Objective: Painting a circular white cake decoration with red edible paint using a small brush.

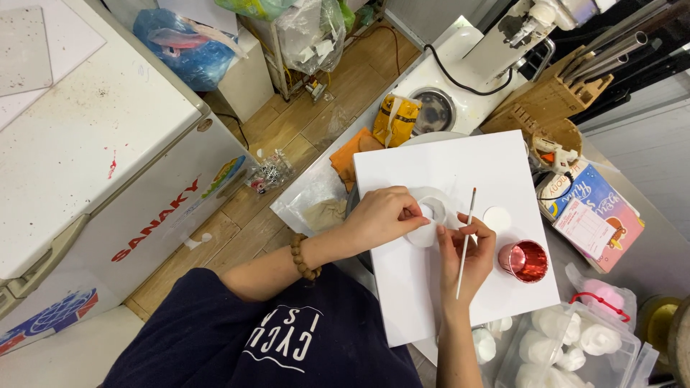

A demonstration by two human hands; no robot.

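A square white board lies in front of me. My left hand, with a bead bracelet on the wrist, pinches the left rim of a white ring-shaped piece resting on the board. My right hand holds a thin paintbrush with a white handle, its tip pointing away from me, and its fingers touch the ring's right side. A small white disc lies on the board to the right. A shiny red cup stands near the board's right edge.
A white chest freezer stands at the left. Behind the board are a wooden knife block, a glue gun, an orange cloth and a yellow pouch. Colourful booklets lie at right; a clear box of white shapes sits bottom right.
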